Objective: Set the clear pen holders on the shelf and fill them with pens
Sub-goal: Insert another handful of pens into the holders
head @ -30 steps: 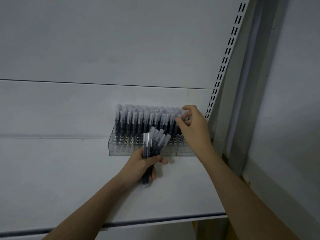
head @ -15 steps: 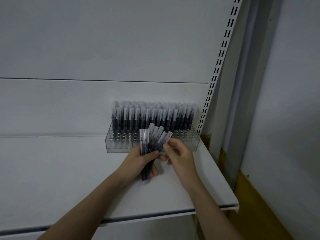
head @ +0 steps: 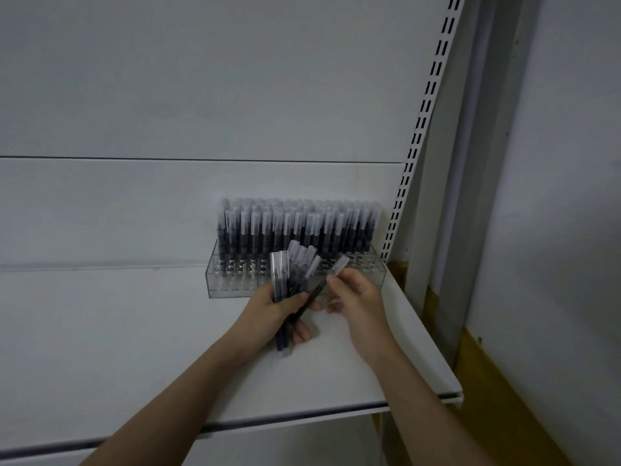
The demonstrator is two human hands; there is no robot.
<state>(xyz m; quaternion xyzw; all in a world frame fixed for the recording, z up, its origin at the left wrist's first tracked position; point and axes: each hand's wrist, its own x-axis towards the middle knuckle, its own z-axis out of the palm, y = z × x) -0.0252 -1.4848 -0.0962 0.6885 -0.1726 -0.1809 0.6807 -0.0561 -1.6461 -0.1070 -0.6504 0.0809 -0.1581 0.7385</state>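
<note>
Both bare forearms rise from the bottom of the frame and converge just below its centre. The left arm enters at lower left and slants up to the right; the left hand [head: 268,309] is curled round a fanned bunch of pens [head: 285,284], thumb across the front, fingertips showing under the bunch. The right arm enters at lower right and slants up to the left; the right hand [head: 358,297] sits just right of the left, back toward the camera, thumb and forefinger pinching one pen [head: 327,280] that tilts up to the right.
</note>
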